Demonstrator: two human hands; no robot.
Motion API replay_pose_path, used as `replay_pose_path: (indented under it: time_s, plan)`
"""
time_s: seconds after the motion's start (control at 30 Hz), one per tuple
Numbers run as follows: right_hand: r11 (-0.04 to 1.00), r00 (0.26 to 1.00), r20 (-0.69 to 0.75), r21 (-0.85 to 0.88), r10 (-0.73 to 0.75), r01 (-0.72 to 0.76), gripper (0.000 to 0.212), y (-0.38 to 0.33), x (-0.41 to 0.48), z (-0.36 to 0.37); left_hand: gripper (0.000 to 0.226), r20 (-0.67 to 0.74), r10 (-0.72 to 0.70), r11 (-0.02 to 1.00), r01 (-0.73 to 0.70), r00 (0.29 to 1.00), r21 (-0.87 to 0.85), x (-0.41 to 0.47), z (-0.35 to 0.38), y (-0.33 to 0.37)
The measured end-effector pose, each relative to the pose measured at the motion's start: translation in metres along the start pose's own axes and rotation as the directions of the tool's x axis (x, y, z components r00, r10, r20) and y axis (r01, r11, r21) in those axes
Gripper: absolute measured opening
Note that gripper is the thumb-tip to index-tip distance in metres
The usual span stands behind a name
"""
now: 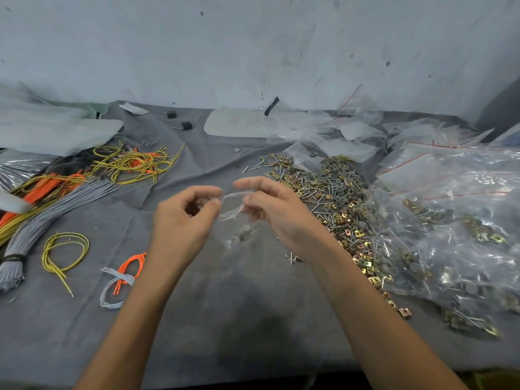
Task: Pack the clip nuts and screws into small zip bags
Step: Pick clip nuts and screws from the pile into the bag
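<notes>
We hold the small zip bag point(235, 218) at the middle of the grey cloth point(239, 305), its mouth stretched between both hands. Our left hand point(183, 220) pinches the mouth's edge at 9 o'clock between thumb and forefinger; our right hand point(275, 212) pinches the edge at 3 o'clock. Grey round pieces point(239, 236) lie in the bag's bottom. The loose pile of clip nuts and screws point(332, 192) lies at 2 o'clock of the hands, coloured wires point(70, 198) at 9 o'clock.
</notes>
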State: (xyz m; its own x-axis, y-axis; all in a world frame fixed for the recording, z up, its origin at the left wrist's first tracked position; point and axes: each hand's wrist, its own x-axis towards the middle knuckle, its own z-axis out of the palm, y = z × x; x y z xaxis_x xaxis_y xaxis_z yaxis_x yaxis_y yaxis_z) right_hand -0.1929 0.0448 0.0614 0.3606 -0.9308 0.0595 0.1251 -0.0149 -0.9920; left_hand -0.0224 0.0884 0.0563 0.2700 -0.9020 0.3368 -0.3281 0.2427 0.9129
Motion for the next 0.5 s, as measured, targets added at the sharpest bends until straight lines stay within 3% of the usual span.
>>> replay_pose_path:
  time_s: [0.07,0.13,0.33,0.43,0.5]
  plan:
    - [0.999,0.999,0.011,0.038,-0.034,0.033,0.029,0.003,-0.005,-0.007,0.012,0.003,0.059,0.997,-0.059,0.998,-0.047,-0.004,-0.004,-0.001]
    - [1.000,0.999,-0.040,0.012,-0.015,0.015,0.031,0.014,-0.017,-0.020,0.021,0.002,0.029,0.995,-0.029,1.000,-0.099,-0.008,-0.007,-0.011]
    - [0.985,0.963,-0.228,-0.057,0.144,-0.161,0.025,0.059,-0.065,-0.057,0.024,-0.014,-0.154,0.986,0.155,0.988,0.064,-0.035,0.001,-0.050]
    - [0.971,0.961,-0.239,-0.159,0.137,-0.178,0.029,0.070,-0.084,-0.065,0.011,0.230,0.015,0.985,-0.054,0.973,0.166,-0.080,0.020,-0.051]
    - [0.963,0.960,-0.246,-0.197,0.132,-0.183,0.031,0.074,-0.096,-0.068,0.035,0.443,0.160,0.913,-0.303,0.882,0.273,-0.112,0.038,-0.050]
